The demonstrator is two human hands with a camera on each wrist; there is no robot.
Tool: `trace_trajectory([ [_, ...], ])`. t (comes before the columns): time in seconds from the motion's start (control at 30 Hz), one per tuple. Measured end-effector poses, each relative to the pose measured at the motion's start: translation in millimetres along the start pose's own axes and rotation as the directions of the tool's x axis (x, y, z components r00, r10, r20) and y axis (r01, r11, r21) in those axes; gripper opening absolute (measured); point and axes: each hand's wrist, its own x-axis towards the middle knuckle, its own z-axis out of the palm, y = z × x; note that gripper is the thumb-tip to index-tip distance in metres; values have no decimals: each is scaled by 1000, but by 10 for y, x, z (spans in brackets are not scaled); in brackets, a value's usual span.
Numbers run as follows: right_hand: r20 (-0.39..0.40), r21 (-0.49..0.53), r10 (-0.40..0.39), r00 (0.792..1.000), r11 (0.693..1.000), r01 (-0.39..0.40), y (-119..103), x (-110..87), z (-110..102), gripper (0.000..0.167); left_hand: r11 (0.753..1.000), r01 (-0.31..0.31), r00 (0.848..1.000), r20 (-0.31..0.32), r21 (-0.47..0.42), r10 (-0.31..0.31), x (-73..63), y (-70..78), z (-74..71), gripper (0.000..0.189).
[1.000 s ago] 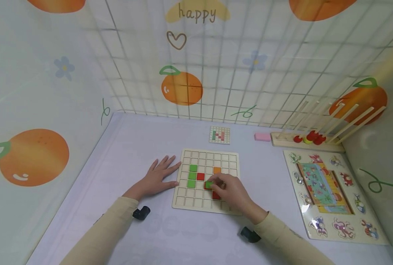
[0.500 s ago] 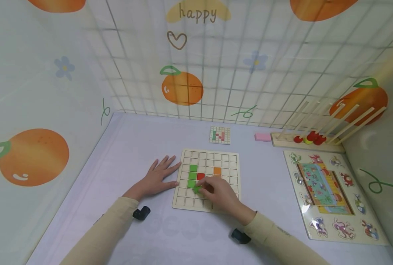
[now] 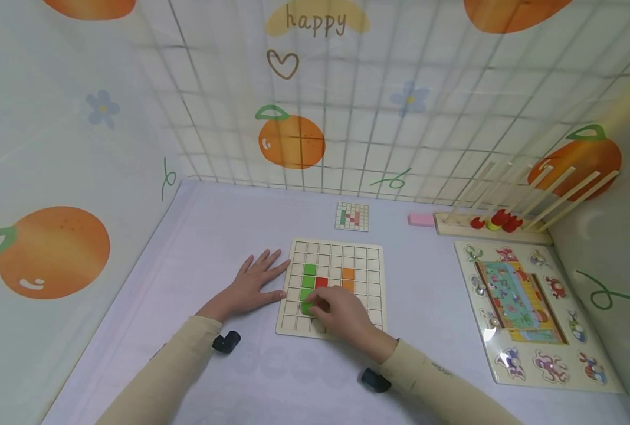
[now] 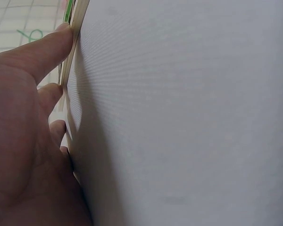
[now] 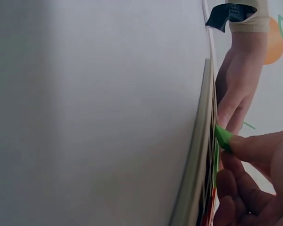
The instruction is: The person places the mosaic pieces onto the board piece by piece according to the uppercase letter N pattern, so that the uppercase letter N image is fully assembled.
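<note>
A square wooden grid board (image 3: 291, 324) lies on the table. My left hand (image 3: 252, 284) rests flat beside it, fingers straight and spread, with thumb and fingertips at the board's left edge. My right hand (image 3: 345, 314) pinches a green square tile (image 5: 223, 138) between thumb and finger. In the right wrist view that tile is tilted, one edge at the board's surface. It is over the cell below a column of green tiles (image 3: 309, 270). A red tile (image 3: 321, 282) and two orange tiles (image 3: 348, 273) also sit in the grid. My right hand hides part of the board.
Behind the board lies a small pattern card (image 3: 352, 216). A pink block (image 3: 420, 219) and a pegged wooden stand (image 3: 492, 229) with red and yellow beads are at the back right. A picture puzzle board (image 3: 538, 319) lies at right.
My right hand has moved left across the board with the green tile, from over the red tiles to below the green column. A second orange tile is now uncovered. My left hand stays put.
</note>
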Motion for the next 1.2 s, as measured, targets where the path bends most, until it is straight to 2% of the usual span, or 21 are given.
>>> trace_trajectory([
  [0.3, 8, -12, -16, 1000, 1000, 16, -45, 35, 68, 11, 1000, 3, 1000, 3, 4, -3, 7, -12, 12, 78],
  [0.73, -5, -110, -44, 999, 993, 43, -80, 22, 74, 17, 1000, 13, 1000, 6, -1, -13, 3, 3, 4, 79],
  [1.0, -4, -170, -40, 999, 985, 38, -75, 18, 77, 15, 1000, 11, 1000, 3, -10, -11, 5, 2, 7, 79],
  [1.2, -16, -199, -64, 998, 978, 60, -83, 23, 66, 12, 1000, -6, 1000, -7, -10, 6, 1, 16, -13, 80],
])
